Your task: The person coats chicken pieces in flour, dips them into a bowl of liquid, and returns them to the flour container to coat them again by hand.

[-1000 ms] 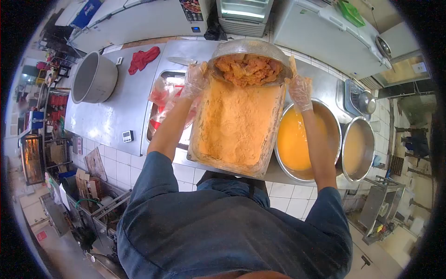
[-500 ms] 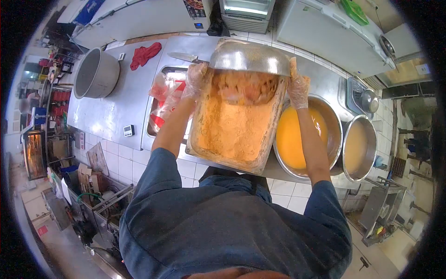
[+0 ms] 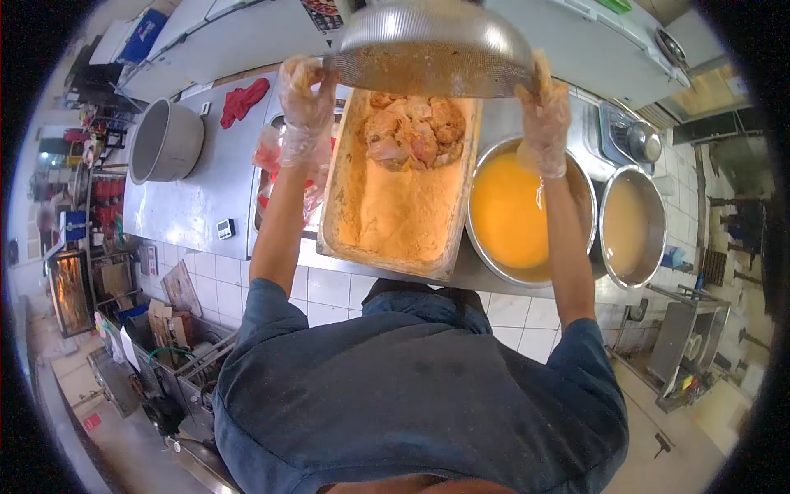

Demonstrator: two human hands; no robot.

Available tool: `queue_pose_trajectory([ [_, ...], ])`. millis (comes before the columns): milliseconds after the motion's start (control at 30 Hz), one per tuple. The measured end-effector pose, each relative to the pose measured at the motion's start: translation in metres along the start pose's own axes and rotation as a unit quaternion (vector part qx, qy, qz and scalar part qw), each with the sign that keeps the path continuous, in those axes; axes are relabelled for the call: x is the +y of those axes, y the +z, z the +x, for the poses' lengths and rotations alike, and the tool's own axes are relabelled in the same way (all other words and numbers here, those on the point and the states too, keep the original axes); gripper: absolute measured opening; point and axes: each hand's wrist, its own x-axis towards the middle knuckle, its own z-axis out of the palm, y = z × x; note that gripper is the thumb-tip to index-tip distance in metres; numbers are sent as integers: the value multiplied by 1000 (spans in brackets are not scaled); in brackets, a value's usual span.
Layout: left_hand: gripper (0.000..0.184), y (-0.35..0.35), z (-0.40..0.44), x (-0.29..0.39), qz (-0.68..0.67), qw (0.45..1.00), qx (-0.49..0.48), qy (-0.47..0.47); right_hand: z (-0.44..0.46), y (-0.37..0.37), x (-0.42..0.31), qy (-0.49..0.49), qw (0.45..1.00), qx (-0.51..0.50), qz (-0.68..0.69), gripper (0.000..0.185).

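Note:
My left hand (image 3: 306, 103) and my right hand (image 3: 545, 123), both in clear plastic gloves, grip opposite sides of a perforated metal strainer (image 3: 432, 49). It is tipped over and raised above the far end of a deep tray (image 3: 448, 247). Orange-tinted flour (image 3: 395, 206) fills the tray's near part, and a heap of raw, coated meat pieces (image 3: 415, 136) lies on it at the far part. Beside the tray on the right is a metal bowl of orange liquid (image 3: 510, 214).
Further right stand a bowl of pale liquid (image 3: 627, 230) and a rack with a metal bowl (image 3: 642, 142). On the left are a large pot (image 3: 167, 140), a red cloth (image 3: 243, 103), a timer (image 3: 225, 228) and plastic bags (image 3: 317, 185) in a sunken pan.
The strainer has tipped over and lifted away from the tray in both hands. The meat that was in it now lies on the flour.

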Motion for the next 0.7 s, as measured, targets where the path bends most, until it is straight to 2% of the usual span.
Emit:
queue_pose_trajectory([
  [33,17,4,11,20,-102,988,-16,-117,10,-17,-3,19,999,-2,33,48],
  [67,18,10,18,41,-201,951,-36,-233,13,-41,-8,147,985,-82,-29,43],
  [100,18,15,17,58,-294,888,-59,-348,7,-53,3,142,987,-72,19,43],
  [133,14,41,-4,45,-296,876,-69,-374,4,-65,23,137,987,-61,66,42],
  [167,14,46,-5,72,-347,845,-83,-398,2,-81,41,130,984,-49,112,42],
  [233,15,58,-14,135,-442,770,-109,-447,-17,-121,71,237,959,-137,78,42],
  [267,24,74,-34,143,-315,788,-164,-503,-22,-140,86,286,940,-177,63,42],
  [300,24,87,-61,152,-292,794,-185,-501,-29,-160,103,336,915,-218,49,43],
  [333,24,101,-87,161,-268,800,-203,-497,-51,-172,129,311,921,-226,57,44],
  [433,23,95,-84,245,-210,782,-246,-532,-92,-193,161,249,884,-328,-220,43],
  [533,35,142,-200,224,-266,765,-233,-538,-135,-190,211,309,837,-390,-227,42],
  [633,26,99,-137,288,-150,673,-379,-617,-153,-186,211,368,850,-352,-133,32],
  [667,33,103,-157,283,-189,674,-382,-603,-159,-188,214,319,862,-362,-158,33],
  [700,37,103,-164,285,-159,704,-428,-544,-164,-190,218,266,870,-372,-184,33],
])
